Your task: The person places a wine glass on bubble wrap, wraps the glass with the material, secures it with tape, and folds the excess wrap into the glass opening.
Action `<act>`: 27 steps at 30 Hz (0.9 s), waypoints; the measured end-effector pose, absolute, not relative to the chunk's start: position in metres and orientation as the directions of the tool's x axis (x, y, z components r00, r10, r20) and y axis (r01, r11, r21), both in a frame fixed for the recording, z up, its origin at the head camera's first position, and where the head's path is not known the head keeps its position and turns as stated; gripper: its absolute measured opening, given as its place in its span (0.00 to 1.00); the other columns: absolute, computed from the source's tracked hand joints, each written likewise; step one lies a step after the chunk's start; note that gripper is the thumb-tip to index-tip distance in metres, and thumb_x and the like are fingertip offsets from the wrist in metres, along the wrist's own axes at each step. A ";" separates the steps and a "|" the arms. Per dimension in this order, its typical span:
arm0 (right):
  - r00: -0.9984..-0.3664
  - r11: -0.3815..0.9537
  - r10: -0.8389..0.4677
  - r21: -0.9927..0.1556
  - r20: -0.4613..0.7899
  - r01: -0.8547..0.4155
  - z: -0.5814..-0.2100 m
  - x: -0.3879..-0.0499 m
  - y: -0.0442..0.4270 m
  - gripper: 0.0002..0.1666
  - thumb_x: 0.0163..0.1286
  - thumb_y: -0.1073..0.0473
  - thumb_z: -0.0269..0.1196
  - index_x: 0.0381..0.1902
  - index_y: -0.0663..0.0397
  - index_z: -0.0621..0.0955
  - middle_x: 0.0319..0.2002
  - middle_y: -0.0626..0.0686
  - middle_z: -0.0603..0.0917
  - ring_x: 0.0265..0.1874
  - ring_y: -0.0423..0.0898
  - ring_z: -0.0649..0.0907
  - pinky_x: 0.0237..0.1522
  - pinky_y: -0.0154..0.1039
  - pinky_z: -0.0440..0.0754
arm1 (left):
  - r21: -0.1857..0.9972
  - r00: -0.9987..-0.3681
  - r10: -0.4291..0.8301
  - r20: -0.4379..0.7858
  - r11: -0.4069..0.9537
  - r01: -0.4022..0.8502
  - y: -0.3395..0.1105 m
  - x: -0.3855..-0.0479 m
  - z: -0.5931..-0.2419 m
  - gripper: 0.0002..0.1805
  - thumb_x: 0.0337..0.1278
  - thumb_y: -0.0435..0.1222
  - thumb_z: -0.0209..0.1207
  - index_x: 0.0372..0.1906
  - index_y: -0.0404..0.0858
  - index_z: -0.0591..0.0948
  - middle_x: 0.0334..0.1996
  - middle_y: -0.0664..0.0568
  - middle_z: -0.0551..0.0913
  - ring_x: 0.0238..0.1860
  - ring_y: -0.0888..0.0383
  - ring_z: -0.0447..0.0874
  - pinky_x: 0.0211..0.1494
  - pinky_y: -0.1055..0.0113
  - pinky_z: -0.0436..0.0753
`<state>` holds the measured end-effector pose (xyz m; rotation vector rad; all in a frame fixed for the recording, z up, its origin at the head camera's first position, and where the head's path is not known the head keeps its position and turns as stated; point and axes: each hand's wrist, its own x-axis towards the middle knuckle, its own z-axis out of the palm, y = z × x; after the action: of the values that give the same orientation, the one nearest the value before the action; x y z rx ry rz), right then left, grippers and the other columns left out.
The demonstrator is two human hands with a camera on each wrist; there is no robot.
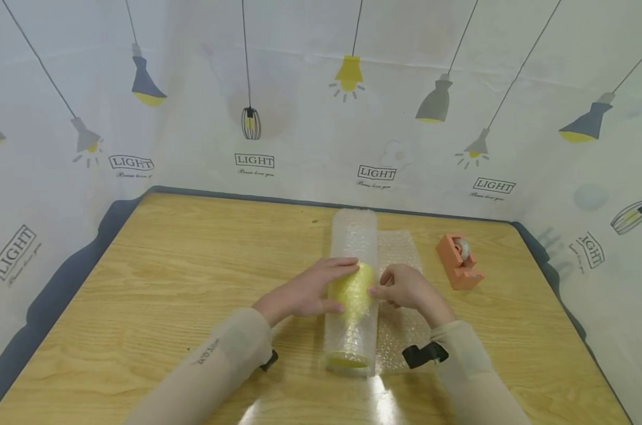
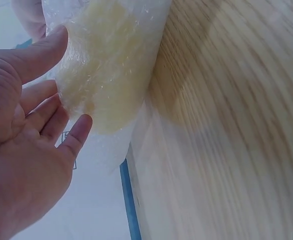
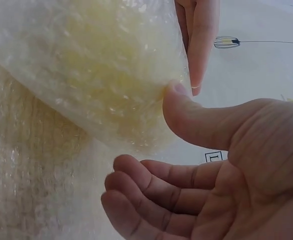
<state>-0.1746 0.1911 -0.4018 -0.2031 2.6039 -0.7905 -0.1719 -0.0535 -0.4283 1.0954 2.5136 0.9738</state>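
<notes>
A yellow object (image 1: 355, 289) is enclosed in a tube of translucent bubble wrap (image 1: 354, 236); its exact form is blurred by the layers. The wrapped tube is positioned on the tabletop (image 1: 220, 248), to the right of the middle, with its length pointed toward the far edge and its far end placed near that edge. A flat sheet of bubble wrap (image 1: 400, 339) is laid out along the side of the tube that faces the right edge.

The left hand (image 1: 310, 289) is set against the left side of the tube, with thumb and fingers spread and the thumb tip resting on the wrap. The right hand (image 1: 408, 286) is held at the opposite side, above the flat sheet; its thumb is pressed against the tube, and its fingers are loosely bent and kept apart from the thumb.

An orange tape dispenser (image 1: 450, 262), fitted with a roll of clear tape (image 1: 463, 248), is located toward the far right corner. Both forearms are covered by light sleeves (image 1: 214, 360). The tabletop is bordered at its far edge by a white backdrop (image 1: 299, 71) printed with hanging lamps and the word "LIGHT".
</notes>
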 end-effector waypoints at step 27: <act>-0.899 0.796 -0.269 -0.605 -0.346 -0.005 -0.395 -0.167 0.187 0.47 0.66 0.40 0.72 0.59 0.79 0.73 0.53 0.72 0.83 0.44 0.60 0.87 0.46 0.55 0.88 | 0.600 -0.719 0.690 0.079 0.544 0.587 -0.030 -0.167 -0.425 0.45 0.58 0.40 0.73 0.79 0.40 0.66 0.81 0.53 0.59 0.80 0.51 0.55 0.83 0.55 0.57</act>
<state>-0.1670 0.1868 -0.3947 -0.2059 2.5651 -0.8619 -0.1665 -0.0300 -0.4254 1.0901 2.6099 0.9190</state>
